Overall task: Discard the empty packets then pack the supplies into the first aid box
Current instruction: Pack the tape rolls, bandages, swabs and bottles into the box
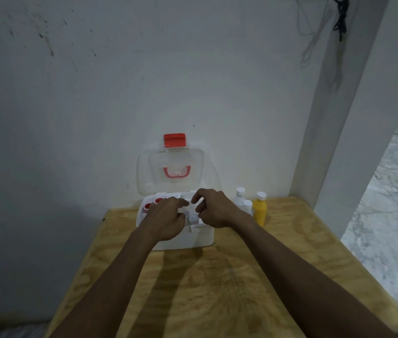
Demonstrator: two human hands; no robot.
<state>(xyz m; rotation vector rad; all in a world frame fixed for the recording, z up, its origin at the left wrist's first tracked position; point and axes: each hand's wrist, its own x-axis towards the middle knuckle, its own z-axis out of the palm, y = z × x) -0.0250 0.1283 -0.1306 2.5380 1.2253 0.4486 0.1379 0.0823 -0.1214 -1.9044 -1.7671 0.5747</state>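
Packing step in hand. Both my hands over the open first aid box (183, 240); left hand (166, 219) curled, right hand (214, 208) with fingers loosely bent; cannot tell whether either pinches anything. Small white round item (193, 218) sits in the tray between them. Three bottles (259, 209) wait just right of my right hand. Next, by my judgement: settle this item, then reach right for a bottle

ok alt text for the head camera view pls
Both hands, left and right, reach into an open white first aid box on a wooden table. Three bottles, two white and one yellow, stand right of it.
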